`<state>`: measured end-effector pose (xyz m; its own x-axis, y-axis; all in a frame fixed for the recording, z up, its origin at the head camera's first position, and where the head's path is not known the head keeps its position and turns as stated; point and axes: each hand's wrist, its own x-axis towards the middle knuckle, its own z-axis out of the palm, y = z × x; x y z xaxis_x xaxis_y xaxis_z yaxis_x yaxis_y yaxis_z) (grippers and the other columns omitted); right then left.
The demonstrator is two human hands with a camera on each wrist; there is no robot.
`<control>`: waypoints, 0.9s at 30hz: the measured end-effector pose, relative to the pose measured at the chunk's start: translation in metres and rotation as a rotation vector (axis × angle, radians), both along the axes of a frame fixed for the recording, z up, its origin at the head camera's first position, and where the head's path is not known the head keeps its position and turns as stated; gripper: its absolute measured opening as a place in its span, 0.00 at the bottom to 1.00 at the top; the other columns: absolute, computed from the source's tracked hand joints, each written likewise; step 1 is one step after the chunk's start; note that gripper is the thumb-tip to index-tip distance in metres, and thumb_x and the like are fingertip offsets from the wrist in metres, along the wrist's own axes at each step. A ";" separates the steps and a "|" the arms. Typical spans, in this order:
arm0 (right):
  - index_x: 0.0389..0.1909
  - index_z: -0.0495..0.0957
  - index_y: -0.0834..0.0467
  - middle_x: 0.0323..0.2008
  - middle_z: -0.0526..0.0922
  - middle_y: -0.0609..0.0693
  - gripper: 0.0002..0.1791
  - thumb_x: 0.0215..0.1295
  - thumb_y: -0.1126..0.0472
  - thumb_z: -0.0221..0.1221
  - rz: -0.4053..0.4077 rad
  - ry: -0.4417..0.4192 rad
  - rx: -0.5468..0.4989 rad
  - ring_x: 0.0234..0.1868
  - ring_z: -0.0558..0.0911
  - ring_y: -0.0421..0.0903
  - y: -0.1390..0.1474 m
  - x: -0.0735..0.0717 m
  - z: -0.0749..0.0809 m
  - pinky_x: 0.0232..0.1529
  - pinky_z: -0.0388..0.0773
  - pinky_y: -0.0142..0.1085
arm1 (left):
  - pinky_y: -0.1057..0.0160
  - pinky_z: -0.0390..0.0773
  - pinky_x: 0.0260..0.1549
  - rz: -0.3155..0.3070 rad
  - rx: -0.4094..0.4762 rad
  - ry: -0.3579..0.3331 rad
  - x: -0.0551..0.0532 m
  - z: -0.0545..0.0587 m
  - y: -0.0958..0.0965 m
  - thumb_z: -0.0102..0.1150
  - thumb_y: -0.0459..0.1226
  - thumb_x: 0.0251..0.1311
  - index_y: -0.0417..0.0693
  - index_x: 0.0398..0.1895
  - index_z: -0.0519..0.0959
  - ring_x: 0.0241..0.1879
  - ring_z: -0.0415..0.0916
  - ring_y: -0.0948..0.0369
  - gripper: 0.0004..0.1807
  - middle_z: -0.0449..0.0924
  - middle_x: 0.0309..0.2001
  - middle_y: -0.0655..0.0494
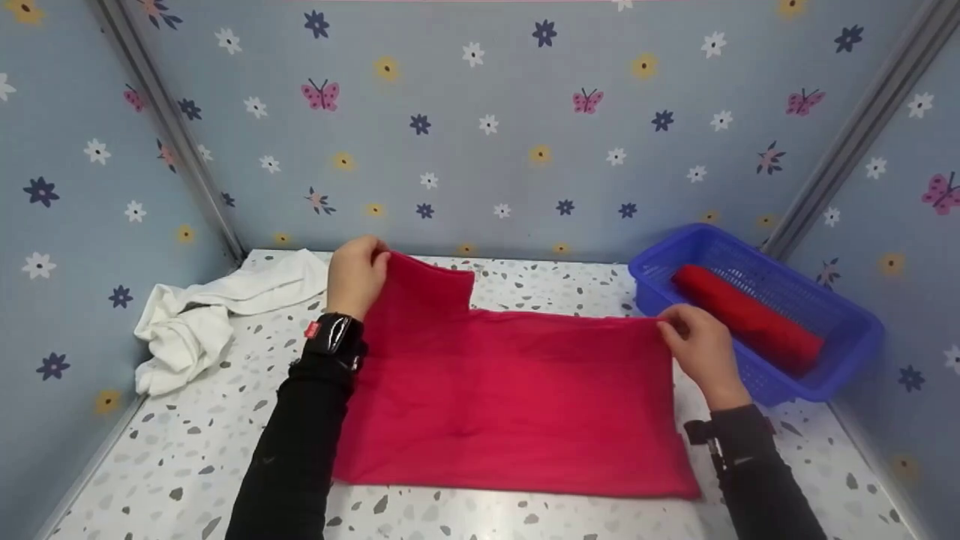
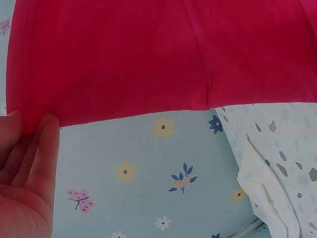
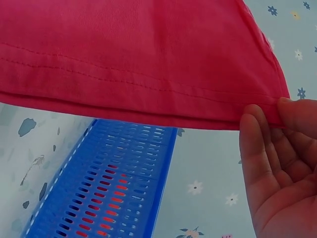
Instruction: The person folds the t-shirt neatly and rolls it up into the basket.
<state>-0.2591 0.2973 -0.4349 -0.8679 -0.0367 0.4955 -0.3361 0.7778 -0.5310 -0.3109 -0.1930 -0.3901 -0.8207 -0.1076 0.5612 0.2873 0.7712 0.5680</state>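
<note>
A pinkish-red T-shirt, doubled over lengthwise, spreads across the speckled table with a short sleeve jutting up at its left end. My left hand pinches the far left corner by that sleeve; the left wrist view has thumb and fingers of the hand on the cloth's corner. At the other end, my right hand pinches the far right corner. Double stitching along the hem runs up to the fingers of the right hand. The far edge is lifted between both hands; the near edge lies on the table.
A blue perforated basket at the back right holds a rolled red cloth. Crumpled white cloth lies at the back left. Flowered panels wall in the speckled table at the back and both sides.
</note>
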 end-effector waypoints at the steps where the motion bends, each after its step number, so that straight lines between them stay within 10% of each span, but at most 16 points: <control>1: 0.42 0.85 0.64 0.38 0.86 0.59 0.03 0.70 0.71 0.66 0.000 0.002 0.001 0.40 0.85 0.55 0.000 0.000 0.000 0.44 0.82 0.42 | 0.42 0.79 0.50 0.002 0.004 0.002 0.000 0.000 -0.001 0.64 0.27 0.69 0.31 0.38 0.84 0.44 0.83 0.38 0.04 0.86 0.40 0.35; 27: 0.42 0.83 0.67 0.37 0.86 0.61 0.03 0.70 0.72 0.66 -0.007 0.004 0.009 0.39 0.84 0.58 0.013 0.003 -0.010 0.45 0.82 0.52 | 0.44 0.78 0.46 -0.010 0.086 0.070 0.015 -0.016 -0.022 0.62 0.26 0.71 0.33 0.39 0.82 0.40 0.80 0.41 0.03 0.84 0.38 0.35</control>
